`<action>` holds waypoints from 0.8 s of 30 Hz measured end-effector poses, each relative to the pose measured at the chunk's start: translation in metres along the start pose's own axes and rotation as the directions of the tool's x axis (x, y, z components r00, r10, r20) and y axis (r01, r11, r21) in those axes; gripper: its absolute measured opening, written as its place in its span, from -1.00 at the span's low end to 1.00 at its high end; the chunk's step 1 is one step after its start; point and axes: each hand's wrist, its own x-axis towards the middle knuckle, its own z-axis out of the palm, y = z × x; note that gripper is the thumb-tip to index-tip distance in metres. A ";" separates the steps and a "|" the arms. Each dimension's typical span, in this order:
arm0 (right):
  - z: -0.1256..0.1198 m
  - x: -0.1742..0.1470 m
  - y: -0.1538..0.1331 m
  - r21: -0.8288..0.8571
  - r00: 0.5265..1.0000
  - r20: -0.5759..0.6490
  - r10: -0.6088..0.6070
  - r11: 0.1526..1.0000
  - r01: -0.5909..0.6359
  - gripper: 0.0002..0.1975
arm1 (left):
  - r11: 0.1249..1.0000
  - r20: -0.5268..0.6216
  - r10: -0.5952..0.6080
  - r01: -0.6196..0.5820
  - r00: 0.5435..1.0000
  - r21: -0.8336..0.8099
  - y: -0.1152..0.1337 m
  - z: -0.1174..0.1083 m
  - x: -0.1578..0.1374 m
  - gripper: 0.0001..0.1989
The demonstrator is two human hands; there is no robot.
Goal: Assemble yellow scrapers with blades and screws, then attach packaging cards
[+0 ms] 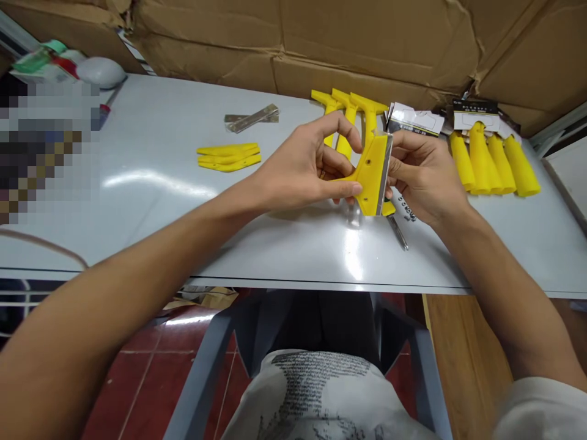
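My left hand (307, 162) is closed round a yellow plastic scraper (373, 171), thumb on its face, holding it above the table. Two screw holes show in the scraper's head, and a metal scraper blade (385, 174) runs along its right edge. My right hand (426, 174) is closed at that edge, fingertips pinching the blade; some fingers are hidden behind it. Under the hands lies a screwdriver (398, 231) with a partly covered yellow and black handle. Beside it are several small screws or nuts (407, 209), too small to tell apart.
Several yellow scraper bodies (330, 101) lie behind my hands. Yellow clamp strips (228, 157) and loose blades (254, 117) are to the left. Yellow handle sleeves (481, 162) and printed cards (415, 119) sit at the right. Cardboard (358, 36) walls the table's back edge.
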 end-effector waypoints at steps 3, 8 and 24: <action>0.002 -0.001 0.001 0.056 0.998 -0.043 0.034 0.998 -0.032 -0.48 | 1.000 0.014 -0.010 0.010 1.000 0.010 0.001 0.001 -0.001 -0.44; 0.005 -0.002 0.005 0.071 0.995 -0.050 0.081 0.994 -0.077 -0.55 | 1.000 0.026 -0.003 0.004 1.000 -0.010 0.001 0.003 -0.001 -0.46; 0.008 -0.004 -0.001 0.229 0.987 0.019 0.161 0.960 -0.161 -0.59 | 0.999 -0.004 -0.035 0.035 0.999 -0.035 0.006 0.006 -0.002 -0.47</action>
